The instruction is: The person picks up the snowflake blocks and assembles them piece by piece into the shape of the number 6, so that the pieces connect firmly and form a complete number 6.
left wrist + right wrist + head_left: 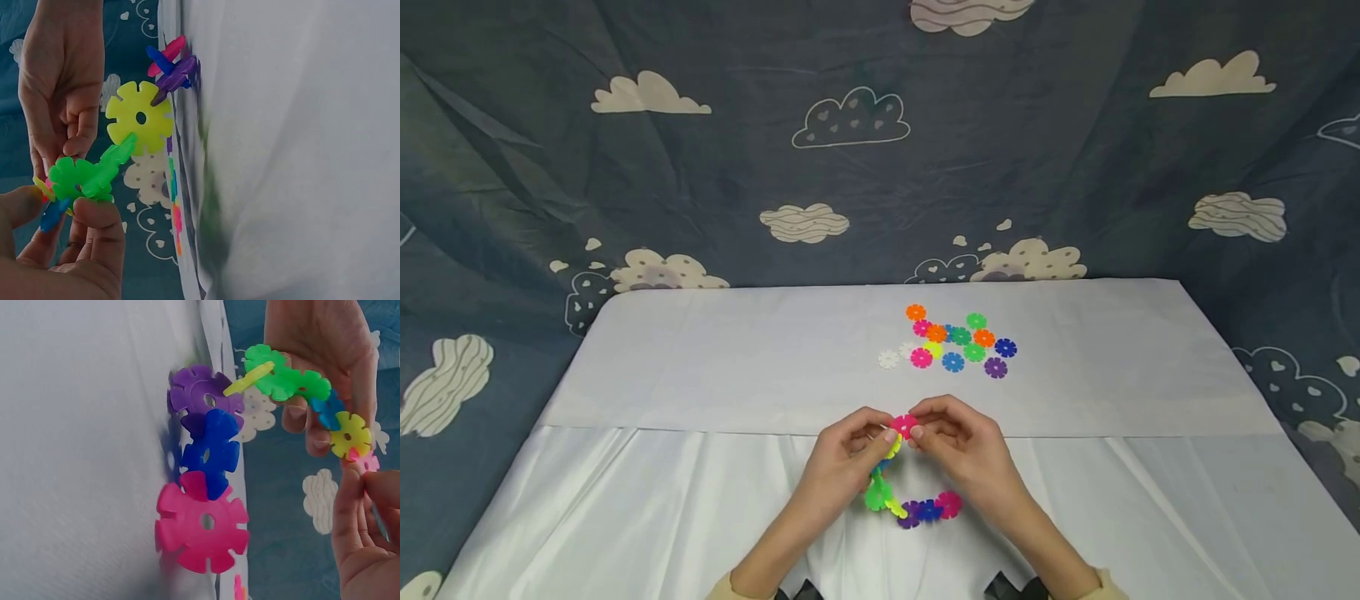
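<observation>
Notched plastic snowflake discs are joined into a curved chain, hanging low in front of me. At its top end is a pink disc (904,427), which my right hand (970,446) pinches by its right side. My left hand (842,458) grips the chain beside it, near a yellow disc (351,435). From there run a blue disc (325,411), green discs (877,493) and another yellow disc (134,106). Purple (187,387), dark blue (220,459) and pink discs (181,525) form the free lower end, close to the white cloth. Fingers partly hide the upper joints.
Loose discs lie scattered farther back on the white-covered table (737,358), among them orange (916,312), purple (996,367) and white ones (888,359). A dark curtain (737,183) with cloud prints hangs behind the table.
</observation>
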### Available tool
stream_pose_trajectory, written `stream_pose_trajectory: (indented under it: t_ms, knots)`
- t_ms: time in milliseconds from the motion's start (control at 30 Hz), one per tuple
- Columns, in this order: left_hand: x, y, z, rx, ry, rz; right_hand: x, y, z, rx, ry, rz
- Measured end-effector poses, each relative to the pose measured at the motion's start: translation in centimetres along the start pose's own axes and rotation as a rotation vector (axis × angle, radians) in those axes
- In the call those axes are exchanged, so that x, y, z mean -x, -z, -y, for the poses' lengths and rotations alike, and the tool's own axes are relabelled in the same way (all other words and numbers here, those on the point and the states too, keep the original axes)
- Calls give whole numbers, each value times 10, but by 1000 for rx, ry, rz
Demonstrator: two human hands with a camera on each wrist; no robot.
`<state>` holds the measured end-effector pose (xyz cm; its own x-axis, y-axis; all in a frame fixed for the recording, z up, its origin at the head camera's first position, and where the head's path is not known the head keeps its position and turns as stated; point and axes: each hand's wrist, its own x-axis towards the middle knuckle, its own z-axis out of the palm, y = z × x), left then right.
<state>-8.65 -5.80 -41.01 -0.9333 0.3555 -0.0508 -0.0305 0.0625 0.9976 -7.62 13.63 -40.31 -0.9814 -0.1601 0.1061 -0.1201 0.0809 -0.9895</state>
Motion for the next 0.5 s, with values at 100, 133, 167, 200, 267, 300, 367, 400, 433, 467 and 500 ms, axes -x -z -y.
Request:
stream_pose_trajectory:
  t_ms: [100, 133, 167, 200, 267, 300, 367, 400, 433, 467, 500]
  knots:
    - [0, 1, 1, 2, 20, -5, 0, -2, -1, 18, -46, 28]
    - [-1, 2, 1, 4, 25, -7, 0, -2, -1, 19, -59, 34]
    - [-1, 3, 2, 4, 29, -9, 0, -2, -2, 24, -69, 40]
    - [-1, 3, 3, 4, 35, -12, 0, -2, -3, 34, -76, 45]
    - [-2, 4, 4, 6, 44, -19, -1, -1, -5, 64, -81, 39]
    - [-2, 5, 5, 15, 52, -21, -2, 1, -6, 75, -80, 35]
    - [-4, 6, 7, 35, 66, -29, -4, 5, -8, 98, -82, 23]
    - [-5, 7, 8, 45, 72, -32, -4, 8, -10, 112, -82, 15]
    - [-5, 8, 9, 54, 77, -33, -5, 12, -12, 121, -84, 6]
    - [-6, 8, 10, 66, 82, -33, -5, 16, -14, 128, -86, 0]
    - [-6, 9, 11, 72, 83, -33, -6, 21, -15, 134, -85, -5]
